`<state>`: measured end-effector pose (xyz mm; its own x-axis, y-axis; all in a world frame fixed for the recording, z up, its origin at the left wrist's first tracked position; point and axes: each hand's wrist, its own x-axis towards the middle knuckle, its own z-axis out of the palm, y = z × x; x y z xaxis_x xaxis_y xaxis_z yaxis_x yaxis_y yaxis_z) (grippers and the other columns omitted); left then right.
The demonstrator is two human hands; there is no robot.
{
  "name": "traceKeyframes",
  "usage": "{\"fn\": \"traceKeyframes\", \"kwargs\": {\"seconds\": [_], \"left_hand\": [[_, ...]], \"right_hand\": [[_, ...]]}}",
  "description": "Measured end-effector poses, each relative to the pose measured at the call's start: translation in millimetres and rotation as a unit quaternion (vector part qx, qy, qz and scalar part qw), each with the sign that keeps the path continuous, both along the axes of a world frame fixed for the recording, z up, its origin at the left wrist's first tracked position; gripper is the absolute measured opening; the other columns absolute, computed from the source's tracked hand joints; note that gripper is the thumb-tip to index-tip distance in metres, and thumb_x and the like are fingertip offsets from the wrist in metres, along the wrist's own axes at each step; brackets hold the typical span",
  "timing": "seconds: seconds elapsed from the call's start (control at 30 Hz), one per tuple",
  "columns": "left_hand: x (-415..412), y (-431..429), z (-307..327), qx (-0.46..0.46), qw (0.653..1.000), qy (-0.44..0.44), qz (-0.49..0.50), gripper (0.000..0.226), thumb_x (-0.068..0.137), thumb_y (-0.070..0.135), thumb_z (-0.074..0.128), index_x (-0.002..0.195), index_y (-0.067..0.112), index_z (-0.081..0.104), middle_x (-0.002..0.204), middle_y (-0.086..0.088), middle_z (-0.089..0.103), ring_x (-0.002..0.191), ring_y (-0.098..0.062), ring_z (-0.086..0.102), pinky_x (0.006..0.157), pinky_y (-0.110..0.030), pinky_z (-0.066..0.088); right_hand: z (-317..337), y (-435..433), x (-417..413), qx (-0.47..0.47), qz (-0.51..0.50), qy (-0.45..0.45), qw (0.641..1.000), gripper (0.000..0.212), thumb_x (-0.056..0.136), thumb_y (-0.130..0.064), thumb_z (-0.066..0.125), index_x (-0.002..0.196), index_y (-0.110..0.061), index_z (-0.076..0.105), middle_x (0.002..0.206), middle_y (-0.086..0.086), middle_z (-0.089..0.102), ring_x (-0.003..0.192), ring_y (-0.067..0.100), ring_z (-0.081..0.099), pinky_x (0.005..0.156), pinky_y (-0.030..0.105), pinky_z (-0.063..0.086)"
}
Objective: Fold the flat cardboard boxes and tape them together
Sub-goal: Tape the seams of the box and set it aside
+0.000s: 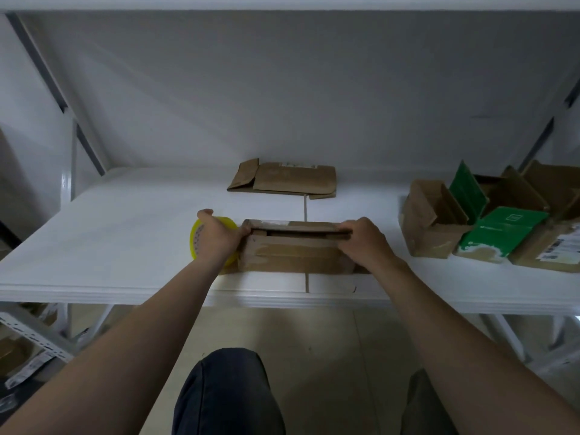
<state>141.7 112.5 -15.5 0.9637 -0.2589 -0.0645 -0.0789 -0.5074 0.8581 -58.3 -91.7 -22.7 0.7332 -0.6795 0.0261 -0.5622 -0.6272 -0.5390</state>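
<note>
Head | creased brown cardboard box (292,255), taped front | left hand (216,238) grips yellow tape roll (194,243) | right hand (364,243) clamps top flap (295,227)

Nothing can be read: the white label (298,165) on the flat brown cardboard box (292,181), the pale print on the green cardboard carton (510,221), the barcode sticker (557,250) and the yellow tape roll's (197,238) dark marks are blurred.

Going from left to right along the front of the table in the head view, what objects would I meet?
In order: yellow tape roll → taped cardboard box → open brown box → green box → labelled brown box.
</note>
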Motion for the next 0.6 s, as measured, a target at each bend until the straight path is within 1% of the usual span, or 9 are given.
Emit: {"fn": "traceKeyframes", "kwargs": {"seconds": [0.1, 0.17, 0.23, 0.3, 0.37, 0.4, 0.47, 0.53, 0.6], "left_hand": [[-3, -4, 8, -0.041, 0.998, -0.041, 0.021, 0.067, 0.090, 0.025, 0.071, 0.141, 0.009, 0.030, 0.125, -0.019, 0.055, 0.119, -0.040, 0.054, 0.098, -0.045, 0.045], [-7, -8, 17, -0.078, 0.993, -0.085, 0.025, 0.059, 0.093, 0.020, 0.066, 0.142, 0.009, 0.034, 0.133, -0.019, 0.051, 0.123, -0.036, 0.050, 0.102, -0.043, 0.042], [-13, -14, 33, -0.109, 0.987, -0.120, 0.006, 0.056, 0.094, 0.020, 0.063, 0.142, 0.015, 0.035, 0.134, -0.013, 0.049, 0.123, -0.033, 0.049, 0.103, -0.044, 0.042], [-21, -24, 50, -0.108, 0.985, -0.135, -0.021, 0.051, 0.093, 0.026, 0.062, 0.138, 0.024, 0.038, 0.125, -0.005, 0.054, 0.113, -0.030, 0.053, 0.102, -0.050, 0.043], [-31, -36, 65, -0.087, 0.985, -0.139, -0.056, 0.046, 0.090, 0.035, 0.063, 0.132, 0.032, 0.043, 0.113, 0.003, 0.055, 0.103, -0.026, 0.053, 0.103, -0.053, 0.042], [-34, -42, 71, -0.103, 0.983, -0.125, -0.081, 0.045, 0.087, 0.038, 0.066, 0.128, 0.035, 0.048, 0.112, 0.004, 0.057, 0.104, -0.025, 0.055, 0.102, -0.052, 0.043], [-40, -52, 76, -0.187, 0.972, -0.047, -0.133, 0.039, 0.083, 0.035, 0.072, 0.119, 0.036, 0.057, 0.117, 0.002, 0.063, 0.109, -0.027, 0.062, 0.095, -0.045, 0.051], [-46, -58, 69, -0.260, 0.946, 0.078, -0.176, 0.032, 0.088, 0.025, 0.073, 0.118, 0.030, 0.064, 0.114, 0.002, 0.072, 0.106, -0.023, 0.067, 0.088, -0.038, 0.053], [-48, -59, 54, -0.289, 0.913, 0.213, -0.193, 0.036, 0.090, 0.025, 0.071, 0.125, 0.024, 0.065, 0.116, -0.003, 0.074, 0.103, -0.025, 0.071, 0.092, -0.045, 0.054]], "right_hand": [[-8, -1, 5, 0.000, -0.003, 0.017, 1.000, 0.025, 0.095, -0.021, 0.062, 0.116, -0.023, 0.076, 0.121, 0.008, 0.053, 0.097, 0.027, 0.063, 0.096, 0.036, 0.052], [-8, -4, 11, -0.006, 0.004, 0.042, 0.999, 0.023, 0.096, -0.020, 0.060, 0.110, -0.021, 0.078, 0.115, 0.009, 0.061, 0.092, 0.026, 0.064, 0.089, 0.036, 0.054], [-4, -7, 18, -0.017, 0.011, 0.079, 0.997, 0.023, 0.095, -0.015, 0.058, 0.104, -0.018, 0.078, 0.109, 0.010, 0.063, 0.086, 0.023, 0.062, 0.079, 0.032, 0.051], [1, -11, 22, -0.023, 0.015, 0.108, 0.994, 0.022, 0.094, -0.011, 0.057, 0.105, -0.013, 0.075, 0.108, 0.009, 0.064, 0.082, 0.020, 0.059, 0.076, 0.030, 0.049], [4, -13, 23, -0.026, 0.018, 0.122, 0.992, 0.026, 0.093, -0.008, 0.057, 0.111, -0.013, 0.074, 0.112, 0.009, 0.066, 0.082, 0.019, 0.058, 0.077, 0.030, 0.050], [5, -13, 23, -0.023, 0.019, 0.124, 0.992, 0.029, 0.093, -0.007, 0.057, 0.115, -0.014, 0.074, 0.116, 0.009, 0.066, 0.087, 0.021, 0.060, 0.080, 0.031, 0.051], [6, -11, 20, -0.016, 0.021, 0.121, 0.992, 0.035, 0.093, -0.007, 0.057, 0.120, -0.020, 0.074, 0.125, 0.008, 0.064, 0.102, 0.027, 0.063, 0.090, 0.035, 0.053], [4, -13, 17, 0.002, 0.013, 0.108, 0.994, 0.037, 0.094, -0.010, 0.057, 0.123, -0.026, 0.073, 0.132, 0.004, 0.062, 0.111, 0.029, 0.062, 0.096, 0.039, 0.052], [3, -14, 15, 0.021, 0.008, 0.108, 0.994, 0.037, 0.094, -0.016, 0.057, 0.125, -0.028, 0.071, 0.132, 0.004, 0.062, 0.109, 0.028, 0.062, 0.094, 0.040, 0.053]]}}
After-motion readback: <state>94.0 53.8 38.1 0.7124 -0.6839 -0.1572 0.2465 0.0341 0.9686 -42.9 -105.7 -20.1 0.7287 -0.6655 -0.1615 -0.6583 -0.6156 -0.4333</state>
